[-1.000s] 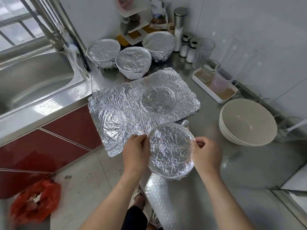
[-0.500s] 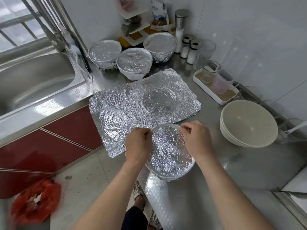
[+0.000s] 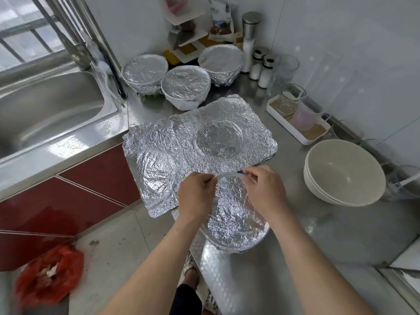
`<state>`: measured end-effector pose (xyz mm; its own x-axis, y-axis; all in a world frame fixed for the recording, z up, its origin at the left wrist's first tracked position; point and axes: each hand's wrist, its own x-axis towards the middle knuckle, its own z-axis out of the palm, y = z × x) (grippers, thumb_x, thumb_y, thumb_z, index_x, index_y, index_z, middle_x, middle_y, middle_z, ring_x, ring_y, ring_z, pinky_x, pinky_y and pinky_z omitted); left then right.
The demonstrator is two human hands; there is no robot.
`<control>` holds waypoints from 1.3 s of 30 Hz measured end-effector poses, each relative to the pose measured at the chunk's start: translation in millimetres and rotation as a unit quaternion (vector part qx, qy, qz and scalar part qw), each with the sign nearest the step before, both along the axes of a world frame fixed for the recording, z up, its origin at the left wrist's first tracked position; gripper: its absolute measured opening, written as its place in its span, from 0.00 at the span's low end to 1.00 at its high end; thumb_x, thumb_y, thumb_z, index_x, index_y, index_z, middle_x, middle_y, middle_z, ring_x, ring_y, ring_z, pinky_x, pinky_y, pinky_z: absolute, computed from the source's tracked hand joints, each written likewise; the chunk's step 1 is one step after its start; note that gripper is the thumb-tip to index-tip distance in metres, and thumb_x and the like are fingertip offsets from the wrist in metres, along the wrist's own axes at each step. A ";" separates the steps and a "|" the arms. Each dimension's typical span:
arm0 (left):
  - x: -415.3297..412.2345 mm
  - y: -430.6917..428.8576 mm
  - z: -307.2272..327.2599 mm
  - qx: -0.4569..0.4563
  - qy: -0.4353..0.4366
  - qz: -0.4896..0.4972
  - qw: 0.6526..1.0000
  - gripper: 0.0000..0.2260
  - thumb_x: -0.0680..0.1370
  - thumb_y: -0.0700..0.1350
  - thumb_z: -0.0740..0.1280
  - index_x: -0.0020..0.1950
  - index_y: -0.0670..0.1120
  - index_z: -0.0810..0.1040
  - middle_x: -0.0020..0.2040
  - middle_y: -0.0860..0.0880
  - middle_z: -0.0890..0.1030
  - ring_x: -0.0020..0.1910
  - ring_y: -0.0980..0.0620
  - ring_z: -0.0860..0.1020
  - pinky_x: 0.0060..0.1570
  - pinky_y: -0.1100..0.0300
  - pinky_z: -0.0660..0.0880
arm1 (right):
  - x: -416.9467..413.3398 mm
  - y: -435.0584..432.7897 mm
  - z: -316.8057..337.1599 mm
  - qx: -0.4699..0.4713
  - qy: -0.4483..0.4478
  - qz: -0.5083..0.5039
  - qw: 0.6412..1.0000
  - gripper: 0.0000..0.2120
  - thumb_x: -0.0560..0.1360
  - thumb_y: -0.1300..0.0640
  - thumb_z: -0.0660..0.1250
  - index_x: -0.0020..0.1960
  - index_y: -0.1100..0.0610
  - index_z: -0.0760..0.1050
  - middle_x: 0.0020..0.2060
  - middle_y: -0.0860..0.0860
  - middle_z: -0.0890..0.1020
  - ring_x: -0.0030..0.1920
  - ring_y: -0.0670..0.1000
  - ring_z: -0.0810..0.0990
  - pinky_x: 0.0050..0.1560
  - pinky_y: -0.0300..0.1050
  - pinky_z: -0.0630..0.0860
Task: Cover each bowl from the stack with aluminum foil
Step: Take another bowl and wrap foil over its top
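A bowl wrapped in crinkled aluminum foil (image 3: 236, 219) stands at the counter's front edge. My left hand (image 3: 196, 196) and my right hand (image 3: 264, 190) both pinch the foil at the bowl's far rim, fingertips close together. A large creased foil sheet (image 3: 193, 146) lies flat behind it, with round bowl imprints. A stack of bare cream bowls (image 3: 343, 171) sits to the right. Three foil-covered bowls stand at the back: left (image 3: 144, 72), middle (image 3: 185, 86), right (image 3: 220, 62).
A steel sink (image 3: 45, 110) lies at the left. A white tray with cups (image 3: 297, 123) and shakers (image 3: 261, 67) line the back wall by a small rack (image 3: 186, 30). A red bag (image 3: 47, 273) lies on the floor. The foil sheet overhangs the counter edge.
Both hands moved from the bowl's sides up to its far rim and drew closer together, pressing the foil there. The bowl stayed in place.
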<state>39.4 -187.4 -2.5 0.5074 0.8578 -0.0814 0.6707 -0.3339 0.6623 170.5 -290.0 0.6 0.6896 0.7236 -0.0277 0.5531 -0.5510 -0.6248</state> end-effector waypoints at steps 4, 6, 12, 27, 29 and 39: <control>-0.5 -0.6 0.9 0.011 -0.003 -0.005 1.000 0.08 0.80 0.46 0.68 0.51 0.46 0.86 0.41 0.52 0.77 0.37 0.52 0.74 0.34 0.63 0.62 | 1.0 14.8 3.9 -0.006 -0.014 0.046 0.999 0.07 0.78 0.56 0.66 0.50 0.57 0.83 0.44 0.52 0.81 0.46 0.52 0.77 0.50 0.52 0.77; -0.3 -0.8 0.7 0.013 -0.003 -0.010 1.000 0.09 0.80 0.46 0.67 0.53 0.45 0.85 0.42 0.53 0.76 0.38 0.53 0.73 0.34 0.65 0.61 | 1.6 17.6 4.6 -0.008 -0.023 0.058 0.998 0.07 0.78 0.57 0.66 0.48 0.58 0.82 0.43 0.52 0.81 0.46 0.52 0.77 0.51 0.51 0.76; 3.0 -3.7 0.6 0.051 -0.034 -0.056 0.997 0.10 0.80 0.46 0.67 0.57 0.46 0.84 0.45 0.50 0.79 0.41 0.49 0.76 0.38 0.58 0.68 | 3.2 21.8 -0.8 -0.022 -0.050 0.099 0.994 0.08 0.79 0.58 0.64 0.50 0.59 0.80 0.45 0.50 0.79 0.47 0.49 0.72 0.49 0.45 0.71; -10.6 -5.7 -7.8 -0.050 0.002 -0.026 0.998 0.13 0.82 0.50 0.62 0.62 0.47 0.80 0.46 0.51 0.83 0.37 0.53 0.78 0.41 0.58 0.74 | 13.2 -54.7 -8.6 0.037 0.293 -0.274 0.915 0.17 0.79 0.57 0.62 0.53 0.73 0.74 0.37 0.52 0.75 0.45 0.58 0.78 0.48 0.50 0.72; -9.0 -9.7 -11.7 -0.071 -0.030 -0.018 0.997 0.11 0.83 0.48 0.62 0.51 0.44 0.82 0.33 0.53 0.79 0.28 0.56 0.73 0.33 0.60 0.68 | -2.6 -52.1 -7.0 0.038 0.339 -0.239 0.909 0.16 0.80 0.56 0.61 0.45 0.69 0.77 0.37 0.64 0.80 0.41 0.55 0.77 0.43 0.48 0.71; -17.7 -31.7 4.9 -0.065 -0.228 0.038 0.971 0.09 0.81 0.42 0.65 0.58 0.49 0.81 0.47 0.63 0.81 0.47 0.70 0.77 0.45 0.76 0.69 | -29.5 -42.6 21.0 0.162 0.308 -0.106 0.931 0.07 0.79 0.54 0.65 0.46 0.41 0.72 0.37 0.30 0.79 0.45 0.24 0.74 0.46 0.21 0.68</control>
<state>21.8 -219.1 2.4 0.4513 0.8920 0.0258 0.3179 -0.1878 0.9294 141.0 -332.6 21.6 0.7438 0.6120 -0.2689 -0.0654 -0.3337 -0.9404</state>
